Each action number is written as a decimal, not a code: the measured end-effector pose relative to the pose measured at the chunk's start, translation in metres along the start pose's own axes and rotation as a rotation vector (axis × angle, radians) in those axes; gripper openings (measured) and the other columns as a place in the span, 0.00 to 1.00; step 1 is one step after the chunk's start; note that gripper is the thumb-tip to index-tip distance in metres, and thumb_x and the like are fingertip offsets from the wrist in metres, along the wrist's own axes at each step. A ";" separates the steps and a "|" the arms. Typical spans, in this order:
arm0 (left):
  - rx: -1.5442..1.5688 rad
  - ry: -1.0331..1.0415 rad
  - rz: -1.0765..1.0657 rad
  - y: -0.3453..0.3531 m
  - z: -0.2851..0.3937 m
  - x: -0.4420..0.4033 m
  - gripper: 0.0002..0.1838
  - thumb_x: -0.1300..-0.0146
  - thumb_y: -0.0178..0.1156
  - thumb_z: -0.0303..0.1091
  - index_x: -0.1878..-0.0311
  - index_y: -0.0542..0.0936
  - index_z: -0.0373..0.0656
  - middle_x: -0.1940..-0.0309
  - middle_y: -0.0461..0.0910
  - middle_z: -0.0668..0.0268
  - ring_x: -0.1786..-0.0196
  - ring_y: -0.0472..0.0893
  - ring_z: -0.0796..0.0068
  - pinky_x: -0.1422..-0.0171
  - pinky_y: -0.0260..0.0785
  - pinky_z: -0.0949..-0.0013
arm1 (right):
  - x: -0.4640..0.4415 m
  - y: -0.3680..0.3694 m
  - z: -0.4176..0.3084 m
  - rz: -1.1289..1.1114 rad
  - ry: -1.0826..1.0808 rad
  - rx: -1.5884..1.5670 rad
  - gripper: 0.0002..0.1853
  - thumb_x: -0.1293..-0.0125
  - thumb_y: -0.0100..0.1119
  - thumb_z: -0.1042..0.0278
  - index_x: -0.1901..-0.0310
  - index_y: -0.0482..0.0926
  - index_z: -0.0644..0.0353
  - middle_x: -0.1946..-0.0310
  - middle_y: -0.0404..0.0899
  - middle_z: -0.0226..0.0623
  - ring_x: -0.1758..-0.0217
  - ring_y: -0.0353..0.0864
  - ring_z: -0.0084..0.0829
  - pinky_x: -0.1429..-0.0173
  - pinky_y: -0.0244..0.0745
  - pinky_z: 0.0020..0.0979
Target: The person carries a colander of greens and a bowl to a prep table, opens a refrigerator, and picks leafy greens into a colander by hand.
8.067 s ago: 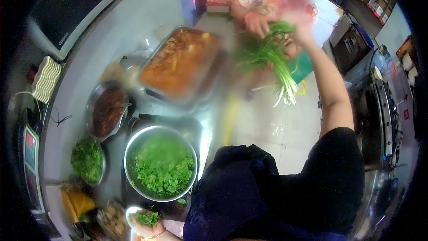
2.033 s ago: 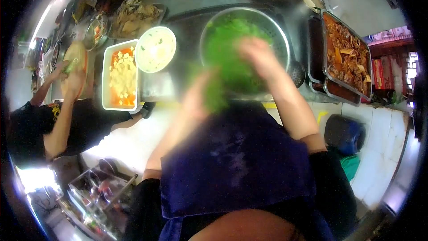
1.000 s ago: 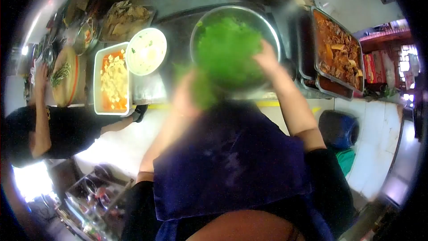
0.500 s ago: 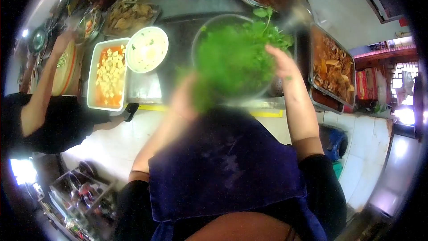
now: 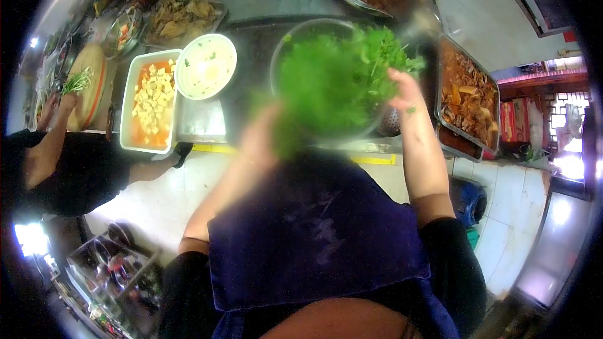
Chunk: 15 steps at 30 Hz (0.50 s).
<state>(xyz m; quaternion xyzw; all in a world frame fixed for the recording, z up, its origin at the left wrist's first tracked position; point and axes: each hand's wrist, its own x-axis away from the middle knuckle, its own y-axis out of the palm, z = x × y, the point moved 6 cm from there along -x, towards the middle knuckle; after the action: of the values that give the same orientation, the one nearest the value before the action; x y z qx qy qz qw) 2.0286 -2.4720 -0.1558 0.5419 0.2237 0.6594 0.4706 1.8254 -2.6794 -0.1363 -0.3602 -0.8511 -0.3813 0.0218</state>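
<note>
A large round metal bowl point(image 5: 274, 66) stands on the counter in front of me, with leafy greens point(image 5: 326, 81) heaped over most of it. My right hand point(image 5: 405, 90) is at the bowl's right side, fingers curled round a bunch of leafy stems that spreads above the rim. At the lower left of the bowl is my left hand point(image 5: 262, 135), blurred, with greens against its fingers; the fingers themselves are not clear. A small leaf bit sticks to my right wrist.
Left of the bowl are a white bowl point(image 5: 206, 66) and a white tub point(image 5: 151, 103) of pale cubes in orange liquid. Trays of brown food point(image 5: 468, 100) stand at right. A co-worker's hand point(image 5: 66, 102) holds green stalks over a round board point(image 5: 88, 81) at far left.
My right hand has come up from inside the bowl to its right side with a bunch of greens. The co-worker's hand now holds green stalks at the board.
</note>
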 end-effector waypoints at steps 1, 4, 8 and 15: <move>-0.043 0.020 0.044 0.001 0.000 0.000 0.20 0.37 0.56 0.44 0.47 0.76 0.42 0.52 0.79 0.60 0.50 0.77 0.61 0.42 0.69 0.56 | 0.002 0.012 -0.002 -0.021 -0.002 0.026 0.30 0.45 0.62 0.63 0.41 0.69 0.64 0.47 0.76 0.46 0.45 0.77 0.42 0.41 0.72 0.44; -0.122 0.062 0.122 0.010 0.004 0.003 0.19 0.37 0.57 0.43 0.47 0.76 0.42 0.52 0.79 0.61 0.51 0.78 0.62 0.43 0.70 0.57 | 0.006 0.046 -0.003 -0.047 -0.033 0.085 0.31 0.47 0.63 0.59 0.42 0.71 0.62 0.46 0.75 0.44 0.44 0.74 0.43 0.39 0.68 0.47; -0.088 0.046 0.121 0.026 0.008 0.010 0.20 0.38 0.58 0.44 0.48 0.76 0.42 0.53 0.80 0.60 0.52 0.78 0.62 0.45 0.70 0.57 | -0.005 0.020 0.003 0.034 0.047 0.037 0.25 0.40 0.60 0.64 0.43 0.70 0.64 0.49 0.77 0.43 0.49 0.79 0.37 0.43 0.74 0.40; 0.048 -0.015 0.080 0.005 0.005 0.004 0.21 0.39 0.58 0.46 0.49 0.77 0.41 0.54 0.80 0.59 0.53 0.78 0.59 0.45 0.70 0.57 | 0.001 -0.009 -0.021 0.370 -0.128 0.330 0.23 0.44 0.66 0.65 0.47 0.74 0.63 0.51 0.79 0.39 0.49 0.79 0.34 0.43 0.73 0.38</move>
<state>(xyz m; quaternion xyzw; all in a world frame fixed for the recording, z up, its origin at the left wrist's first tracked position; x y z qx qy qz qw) 2.0312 -2.4719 -0.1478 0.5663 0.2141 0.6682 0.4324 1.8144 -2.6968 -0.1273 -0.5247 -0.8211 -0.2033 0.0956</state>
